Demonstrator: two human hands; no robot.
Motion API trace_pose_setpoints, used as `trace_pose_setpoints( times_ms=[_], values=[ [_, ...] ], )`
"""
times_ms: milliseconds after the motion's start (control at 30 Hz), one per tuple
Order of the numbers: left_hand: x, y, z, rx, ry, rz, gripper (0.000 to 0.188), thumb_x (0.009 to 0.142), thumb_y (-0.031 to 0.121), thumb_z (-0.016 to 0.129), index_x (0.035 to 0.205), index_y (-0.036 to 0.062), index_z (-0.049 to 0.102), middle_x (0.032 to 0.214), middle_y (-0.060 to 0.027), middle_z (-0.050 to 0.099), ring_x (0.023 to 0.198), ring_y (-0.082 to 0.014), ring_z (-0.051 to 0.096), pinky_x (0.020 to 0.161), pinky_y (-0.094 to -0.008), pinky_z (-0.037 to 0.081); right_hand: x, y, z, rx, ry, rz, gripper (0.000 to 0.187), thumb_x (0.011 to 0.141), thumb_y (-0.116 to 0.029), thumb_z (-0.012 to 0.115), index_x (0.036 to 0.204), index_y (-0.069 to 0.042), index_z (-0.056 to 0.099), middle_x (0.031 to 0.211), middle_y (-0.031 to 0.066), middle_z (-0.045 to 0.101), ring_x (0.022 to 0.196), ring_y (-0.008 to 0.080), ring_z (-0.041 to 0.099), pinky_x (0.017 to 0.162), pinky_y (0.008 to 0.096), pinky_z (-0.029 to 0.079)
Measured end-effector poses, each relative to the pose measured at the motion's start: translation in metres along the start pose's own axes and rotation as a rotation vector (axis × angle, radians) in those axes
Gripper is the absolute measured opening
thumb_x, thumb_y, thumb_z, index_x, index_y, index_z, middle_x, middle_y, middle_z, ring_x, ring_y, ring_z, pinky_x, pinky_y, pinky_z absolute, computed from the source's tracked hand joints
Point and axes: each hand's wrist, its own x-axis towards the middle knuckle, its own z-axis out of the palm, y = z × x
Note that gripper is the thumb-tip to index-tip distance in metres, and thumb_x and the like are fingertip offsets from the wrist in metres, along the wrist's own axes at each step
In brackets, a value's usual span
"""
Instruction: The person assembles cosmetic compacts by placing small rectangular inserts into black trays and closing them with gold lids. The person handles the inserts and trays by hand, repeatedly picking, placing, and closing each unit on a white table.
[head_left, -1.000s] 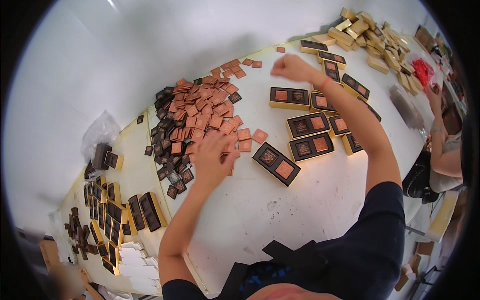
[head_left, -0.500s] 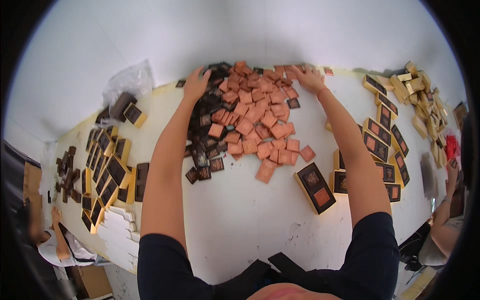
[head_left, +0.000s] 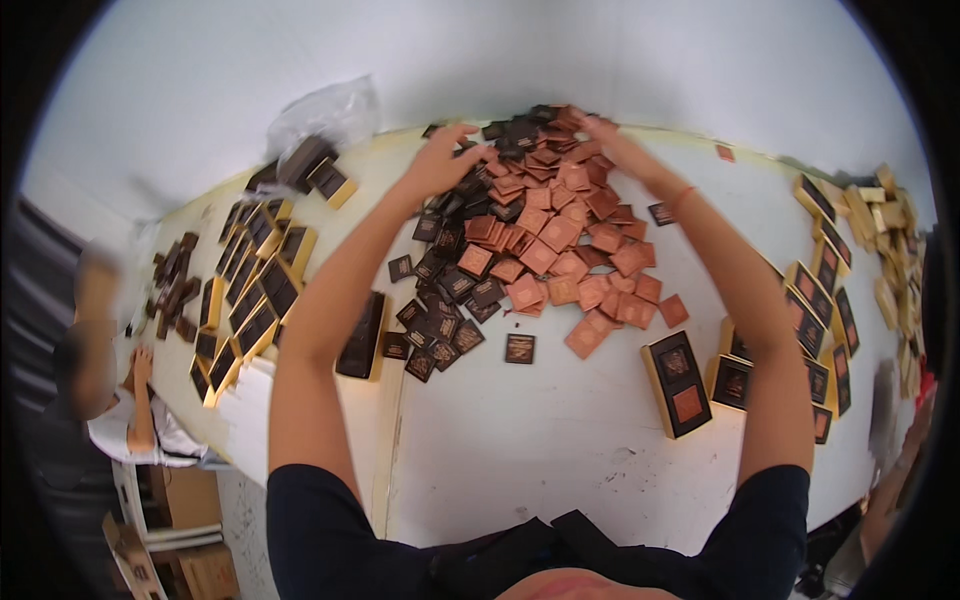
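Copper-coloured squares (head_left: 560, 233) and black squares (head_left: 440, 325) heaped mid-table (head_left: 510, 450), copper to the right, black mostly left and at the far end. Left hand (head_left: 442, 163) at the heap's upper left, fingers spread. Right hand (head_left: 612, 143) at its far end, blurred; cannot tell whether it pinches anything. Gold-sided box (head_left: 677, 384) just beside the heap, lower right, one black and one copper square inside.

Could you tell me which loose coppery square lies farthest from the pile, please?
The coppery square near the back edge of the table, right of the right hand; other loose ones lie in or beside the pile.
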Motion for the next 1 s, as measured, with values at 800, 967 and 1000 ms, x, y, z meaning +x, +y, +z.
trace_pose_setpoints(
  times_ms=[800,967,1000],
  values=[
    [-0.323,0.081,-0.034,0.699,0.267,-0.100,0.045,0.090,0.022,0.069,0.133,0.0110,0.061,0.142,-0.0216,0.055,0.132,-0.0366,0.050,0.105,-0.0454,0.040,-0.098,0.059,-0.094,-0.608,0.241,0.138,0.026,0.080,-0.015,0.075,0.098,0.002,0.067,0.089,0.0123,0.073,0.085,0.0228,0.071,0.076,0.0339,0.055],
    [-0.320,0.088,-0.034,0.612,0.330,-0.111,0.037,0.087,0.022,0.072,0.121,0.0096,0.062,0.132,-0.0174,0.057,0.125,-0.0346,0.047,0.103,-0.0469,0.037,-0.139,0.003,-0.033,-0.035,0.335,-0.136,0.021,0.087,-0.009,0.071,0.103,0.004,0.068,0.098,0.0124,0.074,0.087,0.0151,0.071,0.075,0.0265,0.055],
    [-0.326,0.093,-0.042,0.532,0.346,-0.150,0.039,0.085,0.021,0.074,0.119,0.0090,0.060,0.130,-0.0165,0.058,0.123,-0.0345,0.048,0.102,-0.0468,0.037,-0.163,-0.028,0.001,0.099,0.258,-0.215,0.017,0.092,-0.009,0.068,0.104,0.002,0.069,0.094,0.0082,0.073,0.083,0.0142,0.069,0.073,0.0285,0.055]
  ],
)
